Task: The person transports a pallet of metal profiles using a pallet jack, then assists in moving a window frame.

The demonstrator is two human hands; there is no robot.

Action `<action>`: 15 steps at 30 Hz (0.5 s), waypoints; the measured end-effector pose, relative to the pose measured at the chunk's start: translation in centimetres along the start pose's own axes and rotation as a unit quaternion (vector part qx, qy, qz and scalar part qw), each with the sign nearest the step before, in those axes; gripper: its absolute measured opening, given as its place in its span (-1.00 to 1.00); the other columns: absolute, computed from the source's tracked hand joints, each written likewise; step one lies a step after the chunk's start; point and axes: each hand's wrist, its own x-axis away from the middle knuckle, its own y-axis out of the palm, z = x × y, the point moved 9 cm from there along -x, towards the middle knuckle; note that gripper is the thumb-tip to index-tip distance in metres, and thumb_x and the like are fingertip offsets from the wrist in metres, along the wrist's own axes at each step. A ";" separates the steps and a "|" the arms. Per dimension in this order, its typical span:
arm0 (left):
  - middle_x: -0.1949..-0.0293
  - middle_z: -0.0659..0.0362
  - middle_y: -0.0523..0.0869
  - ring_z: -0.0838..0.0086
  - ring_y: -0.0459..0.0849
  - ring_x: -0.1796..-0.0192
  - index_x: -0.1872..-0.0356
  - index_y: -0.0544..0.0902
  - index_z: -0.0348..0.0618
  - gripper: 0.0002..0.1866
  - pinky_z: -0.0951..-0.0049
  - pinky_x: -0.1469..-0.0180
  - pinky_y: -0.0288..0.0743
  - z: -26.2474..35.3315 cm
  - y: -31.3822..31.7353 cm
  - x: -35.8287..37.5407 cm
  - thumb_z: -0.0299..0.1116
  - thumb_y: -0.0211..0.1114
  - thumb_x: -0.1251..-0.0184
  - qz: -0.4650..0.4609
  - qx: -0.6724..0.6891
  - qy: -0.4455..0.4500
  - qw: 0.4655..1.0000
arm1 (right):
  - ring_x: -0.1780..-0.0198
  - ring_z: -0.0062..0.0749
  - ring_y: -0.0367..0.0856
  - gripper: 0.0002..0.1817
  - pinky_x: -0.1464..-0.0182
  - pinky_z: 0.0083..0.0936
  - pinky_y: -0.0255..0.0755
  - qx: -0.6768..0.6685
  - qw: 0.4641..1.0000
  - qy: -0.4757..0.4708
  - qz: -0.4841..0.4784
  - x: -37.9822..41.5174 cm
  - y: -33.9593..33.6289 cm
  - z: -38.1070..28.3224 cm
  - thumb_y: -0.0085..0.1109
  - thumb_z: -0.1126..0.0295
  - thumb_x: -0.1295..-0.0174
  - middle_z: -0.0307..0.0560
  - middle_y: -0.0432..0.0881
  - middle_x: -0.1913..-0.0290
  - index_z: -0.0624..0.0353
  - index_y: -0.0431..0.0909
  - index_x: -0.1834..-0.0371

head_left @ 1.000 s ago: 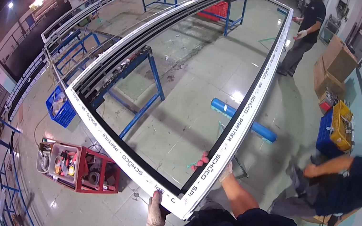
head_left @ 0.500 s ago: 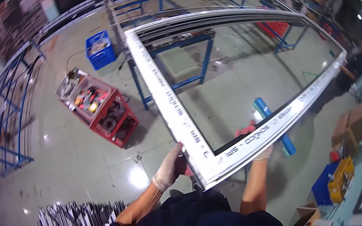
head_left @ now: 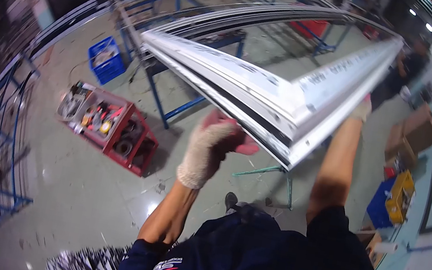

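A large white window frame [head_left: 227, 70] with printed protective film is tilted in front of me, its near corner raised toward me. My left hand [head_left: 214, 143], in a beige knit glove with reddish fingers, is at the frame's lower left edge close to that corner; its fingers curl against the profile and are partly hidden. Along the right side of the frame, my right hand [head_left: 366, 108] grips the outer edge, mostly covered by the profile. A co-worker [head_left: 411, 62] in dark clothes stands by the far right corner of the frame.
Blue work stands [head_left: 171, 110] are under and behind the frame. At left are a red tool cart [head_left: 138, 147] and a blue crate [head_left: 107, 61]. Dark-and-white profile pieces [head_left: 83, 265] lie at lower left. Cardboard boxes [head_left: 416, 130] and a yellow bin [head_left: 405, 191] line the right.
The frame's near corner has risen and tipped, so its outer side faces me. Both hands have moved up and forward with it, the right one farther along its side.
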 end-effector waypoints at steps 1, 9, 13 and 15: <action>0.10 -0.03 0.75 0.13 0.86 0.08 -0.13 0.51 -0.38 -0.58 0.03 -0.05 0.85 1.1 0.3 -0.6 -0.24 0.34 -0.49 -0.002 -0.007 0.025 1.000 | -0.47 0.05 0.59 -0.35 -0.51 0.08 0.41 0.046 0.998 -0.040 -0.003 -1.5 2.4 -1.5 0.05 -0.01 -0.56 0.13 0.66 -0.41 0.17 0.51 -0.56; -0.17 -0.07 0.77 0.11 0.78 -0.25 0.01 0.68 -0.29 -0.69 -0.09 -0.22 0.76 10.5 4.2 -7.0 -0.19 0.27 -0.65 -0.103 -0.053 0.216 0.969 | -0.45 -0.09 0.63 -0.45 -0.39 0.10 0.50 0.435 0.880 -0.193 0.001 -11.5 19.5 -4.5 0.09 0.04 -0.56 -0.03 0.69 -0.42 0.03 0.60 -0.51; -0.44 -0.31 0.61 0.06 0.74 -0.39 -0.51 0.41 -0.44 -0.42 0.14 -0.24 0.82 15.0 5.7 -10.0 -0.15 0.16 -0.76 -0.010 -0.198 0.270 0.942 | -0.44 -0.17 0.65 -0.49 -0.33 0.12 0.54 0.689 0.687 -0.228 0.011 -16.1 26.5 -2.8 0.11 0.07 -0.57 -0.11 0.71 -0.42 -0.04 0.65 -0.48; 0.24 0.10 0.82 0.47 0.74 0.35 -0.26 0.62 -0.33 -0.60 0.55 0.36 0.56 17.9 0.7 -12.3 -0.19 0.33 -0.70 0.133 -0.230 0.280 0.923 | -0.44 -0.20 0.66 -0.51 -0.30 0.12 0.57 0.769 0.597 -0.227 0.002 -18.0 29.3 -1.4 0.12 0.08 -0.57 -0.15 0.71 -0.43 -0.07 0.67 -0.47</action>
